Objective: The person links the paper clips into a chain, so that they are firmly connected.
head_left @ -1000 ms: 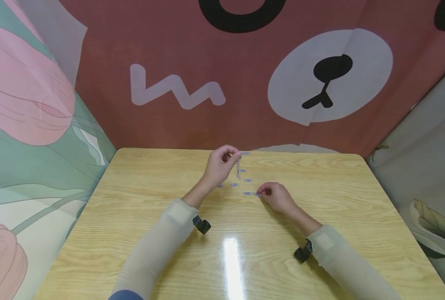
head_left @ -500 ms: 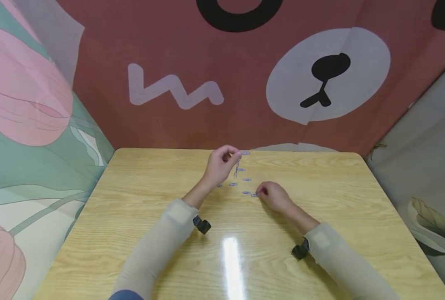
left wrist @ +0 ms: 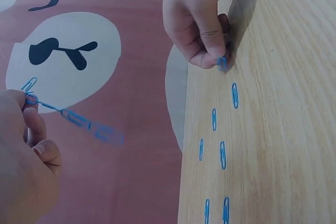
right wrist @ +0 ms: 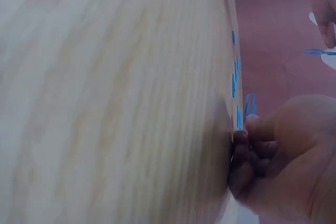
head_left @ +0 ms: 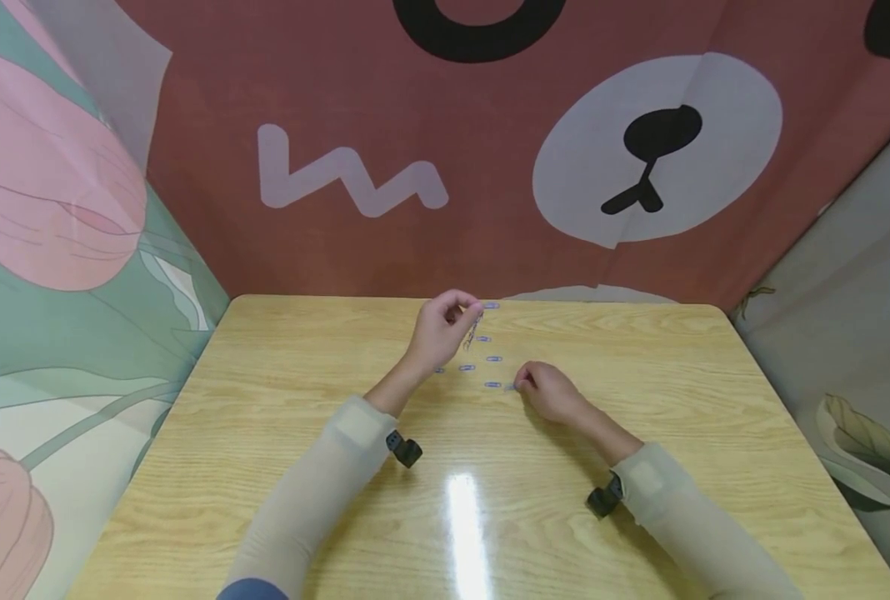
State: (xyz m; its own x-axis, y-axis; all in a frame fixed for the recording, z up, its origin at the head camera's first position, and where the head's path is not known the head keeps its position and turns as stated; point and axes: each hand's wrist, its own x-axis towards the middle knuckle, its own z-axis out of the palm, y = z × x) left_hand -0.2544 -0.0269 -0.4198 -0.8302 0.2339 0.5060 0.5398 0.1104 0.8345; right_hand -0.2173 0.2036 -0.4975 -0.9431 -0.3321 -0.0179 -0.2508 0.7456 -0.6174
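My left hand [head_left: 439,329] pinches one end of a chain of linked blue paper clips [left wrist: 76,118] and holds it up over the far part of the table. The chain dangles at a slant, its lower end blurred. To the right and nearer, my right hand [head_left: 552,392] is low over the wood, pinching a single blue paper clip [right wrist: 251,104] between thumb and fingertips. In the left wrist view that clip [left wrist: 222,63] pokes out below the fingertips. Several loose blue paper clips [left wrist: 234,95] lie on the table between and beside the hands.
The light wooden table [head_left: 325,517] ends at a back edge against a reddish-brown cloth [head_left: 325,250] with a cartoon bear print. One paper clip [head_left: 492,306] lies close to that back edge. Patterned cloths hang at both sides.
The hanging chain has swung leftward below my left hand, which stays in place. My right hand has barely shifted, and the paper clip at its fingertips has risen slightly.
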